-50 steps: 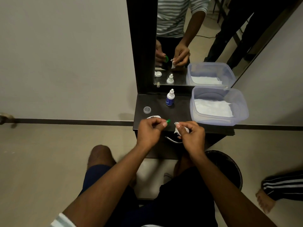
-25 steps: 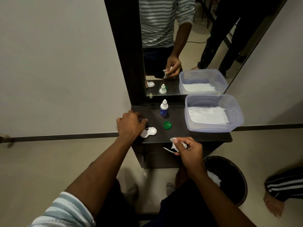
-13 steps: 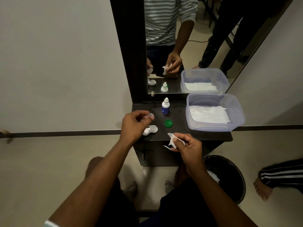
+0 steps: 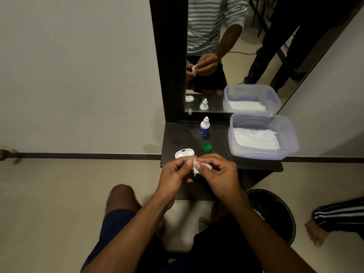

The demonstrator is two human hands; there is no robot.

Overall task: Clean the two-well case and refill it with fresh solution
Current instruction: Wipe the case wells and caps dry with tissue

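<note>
Presently both hands, left (image 4: 173,174) and right (image 4: 220,174), pinch one tissue (image 4: 199,167); one case (image 4: 184,153), one green cap (image 4: 207,147).

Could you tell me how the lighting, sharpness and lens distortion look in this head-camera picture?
Head view: dim, even indoor light; wide-angle lens bows the wall's baseboard stripe; shelf items read sharp, the solution bottle clear; the mirror reflects without glare.

both hands meet just above the near edge of the dark shelf (image 4: 177,138). the left hand (image 4: 173,174) pinches a small clear cap (image 4: 194,159), and the right hand (image 4: 220,174) presses a crumpled white tissue (image 4: 199,167) against it. the white two-well case (image 4: 184,153) lies open just behind them, a green cap (image 4: 207,147) beside it, then the dropper bottle (image 4: 204,127) and a clear tub (image 4: 291,134) of tissues.
</note>
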